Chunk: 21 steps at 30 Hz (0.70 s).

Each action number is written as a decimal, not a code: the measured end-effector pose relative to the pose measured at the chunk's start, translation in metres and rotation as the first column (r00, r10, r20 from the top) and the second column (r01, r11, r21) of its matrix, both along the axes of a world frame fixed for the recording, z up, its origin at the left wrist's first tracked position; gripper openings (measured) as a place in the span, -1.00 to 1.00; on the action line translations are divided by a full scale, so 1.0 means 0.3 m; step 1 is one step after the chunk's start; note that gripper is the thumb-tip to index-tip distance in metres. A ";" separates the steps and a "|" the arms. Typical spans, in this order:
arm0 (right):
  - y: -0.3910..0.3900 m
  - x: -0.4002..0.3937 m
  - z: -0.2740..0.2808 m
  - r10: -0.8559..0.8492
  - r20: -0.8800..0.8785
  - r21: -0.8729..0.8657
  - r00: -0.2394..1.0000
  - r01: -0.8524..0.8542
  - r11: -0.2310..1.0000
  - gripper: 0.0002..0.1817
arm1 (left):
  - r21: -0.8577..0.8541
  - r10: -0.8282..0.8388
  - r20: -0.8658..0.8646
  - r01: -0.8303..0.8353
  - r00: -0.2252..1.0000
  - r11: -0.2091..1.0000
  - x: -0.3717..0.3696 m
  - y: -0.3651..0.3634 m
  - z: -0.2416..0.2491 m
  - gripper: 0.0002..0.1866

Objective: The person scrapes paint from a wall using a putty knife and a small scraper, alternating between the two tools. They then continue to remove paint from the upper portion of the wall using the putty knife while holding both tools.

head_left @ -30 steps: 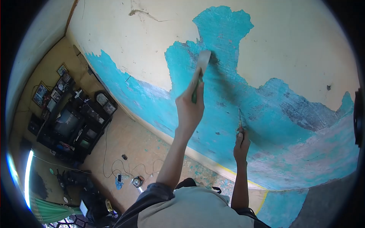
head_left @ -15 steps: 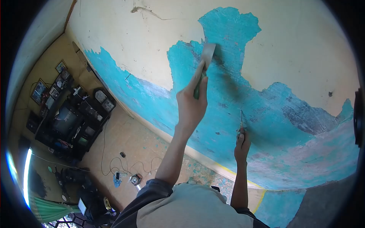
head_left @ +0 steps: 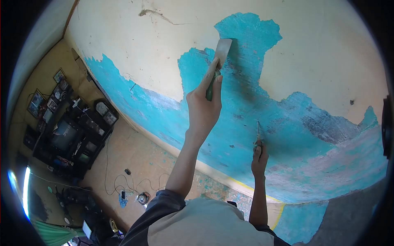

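Head view: my left hand [head_left: 204, 111], closed round a scraper [head_left: 223, 50], long axis slanting up-right, blade near the cream paint [head_left: 193, 30]; my right hand [head_left: 259, 160], gripping a thin tool [head_left: 258, 132], lower, farther from that paint.

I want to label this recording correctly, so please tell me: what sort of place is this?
It looks like a living room in a home, being redecorated. A black cabinet holds a television, framed photos stand or hang near it, and pale paint is partly gone from the turquoise wall.
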State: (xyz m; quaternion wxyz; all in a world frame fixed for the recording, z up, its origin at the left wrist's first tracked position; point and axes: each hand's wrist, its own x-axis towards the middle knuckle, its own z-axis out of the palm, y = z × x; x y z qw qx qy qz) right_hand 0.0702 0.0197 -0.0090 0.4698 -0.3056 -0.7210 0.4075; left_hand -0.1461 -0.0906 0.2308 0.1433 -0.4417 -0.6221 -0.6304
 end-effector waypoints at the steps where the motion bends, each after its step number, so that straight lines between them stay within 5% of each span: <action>1: -0.006 0.000 -0.002 -0.006 -0.003 0.004 1.000 0.006 1.000 -0.61 | 0.003 -0.019 0.000 0.019 1.000 1.000 -0.009 0.000 -0.018 -0.55; 4: 0.004 -0.004 -0.021 -0.007 -0.016 0.062 1.000 0.008 0.998 -0.63 | 0.167 0.036 -0.211 -0.001 0.977 0.986 -0.029 0.033 -0.111 -0.55; 12: -0.013 -0.004 -0.001 -0.022 -0.008 0.011 1.000 0.022 1.000 -0.59 | 0.002 -0.041 0.022 0.041 0.999 0.999 -0.022 -0.011 0.017 -0.59; 13: -0.009 -0.005 0.001 -0.029 0.006 0.021 1.000 0.029 0.999 -0.59 | 0.136 -0.010 -0.113 0.026 0.994 0.990 -0.031 0.016 -0.025 -0.59; 16: -0.002 -0.010 -0.022 -0.014 -0.038 0.025 0.999 0.015 1.000 -0.63 | 0.043 -0.037 -0.006 0.037 0.999 0.998 0.005 0.003 -0.114 -0.60; 18: 0.001 -0.011 -0.024 -0.016 -0.033 0.024 0.999 0.017 1.000 -0.61 | 0.183 0.019 -0.160 0.011 0.987 0.983 -0.026 0.030 -0.092 -0.60; 20: -0.003 0.004 -0.018 -0.014 -0.020 0.021 1.000 0.015 1.000 -0.59 | -0.072 -0.015 0.078 0.020 0.997 0.997 0.000 -0.040 0.020 -0.60; 21: 0.002 0.003 -0.014 -0.010 -0.019 0.024 1.000 0.010 1.000 -0.59 | -0.021 -0.038 0.042 0.039 0.998 0.999 -0.013 -0.039 0.014 -0.59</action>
